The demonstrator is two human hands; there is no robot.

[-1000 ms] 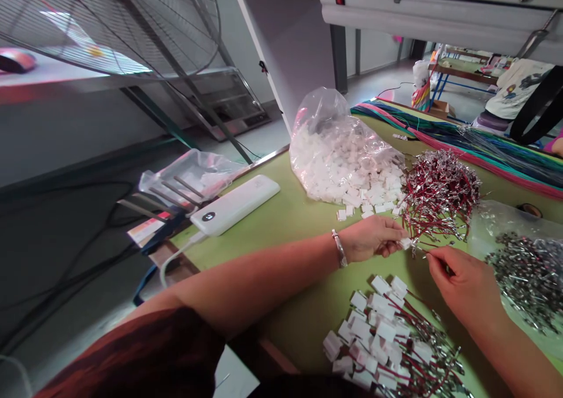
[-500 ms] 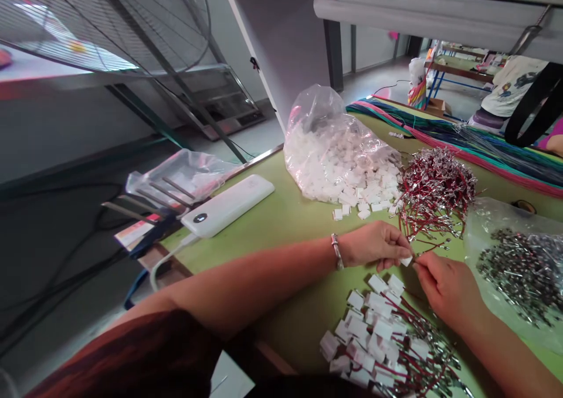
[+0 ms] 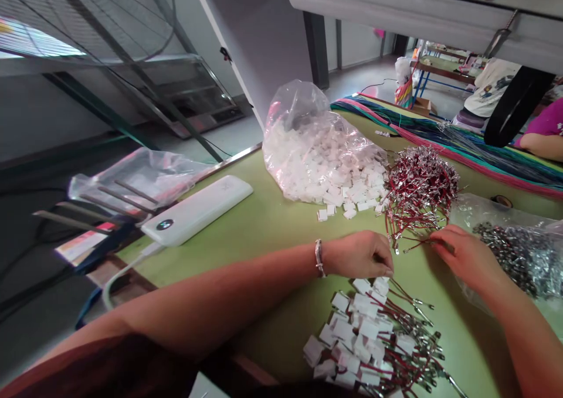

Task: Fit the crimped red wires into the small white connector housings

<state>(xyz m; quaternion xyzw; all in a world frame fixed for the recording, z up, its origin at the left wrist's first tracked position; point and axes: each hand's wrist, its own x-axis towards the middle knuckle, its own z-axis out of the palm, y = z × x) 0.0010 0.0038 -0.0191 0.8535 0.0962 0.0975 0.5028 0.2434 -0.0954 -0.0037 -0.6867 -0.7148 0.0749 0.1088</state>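
Note:
My left hand (image 3: 363, 256) is closed, its fingertips low at the far edge of a pile of white plastic connectors (image 3: 367, 327) with red wires. A white connector (image 3: 384, 273) shows in part under those fingertips, and thin wires (image 3: 411, 297) with metal ends run out from there. To the right, my right hand (image 3: 470, 263) pinches a red wire (image 3: 416, 244) at the near edge of a heap of red wires with metal terminals (image 3: 420, 178). The tips of its fingers are partly hidden.
A clear bag of white connectors (image 3: 321, 146) spills onto the green table (image 3: 272, 228). Bagged metal terminals (image 3: 505, 257) lie at right, long coloured wires (image 3: 444, 134) behind. A white power bank (image 3: 197, 210) with a cable lies left. Another person's sleeve (image 3: 543, 119) shows far right.
My hands have parted: the left went down to the connector pile with the white connector, the right moved to the red wire heap and took a wire. The view has shifted right.

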